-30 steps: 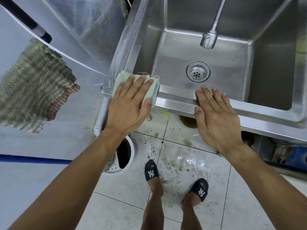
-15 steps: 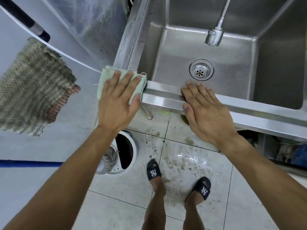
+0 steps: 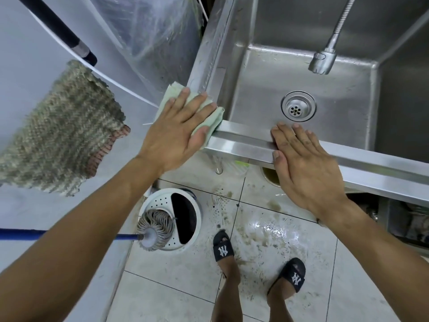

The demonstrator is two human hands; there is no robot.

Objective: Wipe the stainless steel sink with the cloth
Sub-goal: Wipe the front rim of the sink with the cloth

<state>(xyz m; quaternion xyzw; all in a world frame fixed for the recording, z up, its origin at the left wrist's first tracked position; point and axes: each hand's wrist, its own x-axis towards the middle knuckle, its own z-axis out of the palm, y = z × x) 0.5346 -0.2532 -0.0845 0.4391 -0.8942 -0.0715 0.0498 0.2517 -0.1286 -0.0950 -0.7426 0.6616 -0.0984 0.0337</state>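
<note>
The left hand (image 3: 176,131) lay flat, fingers straight, pressing the pale green cloth (image 3: 206,117) onto the near left corner of the stainless steel sink (image 3: 241,140). The right hand (image 3: 306,168) rested flat and released on the sink's front rim, holding nothing. A mop (image 3: 155,226) sat in a white bucket (image 3: 195,231) on the wet tiled floor (image 3: 267,228).

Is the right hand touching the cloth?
Apart. The head view shows the right hand flat on the sink's front rim, bare steel between it and the cloth.
</note>
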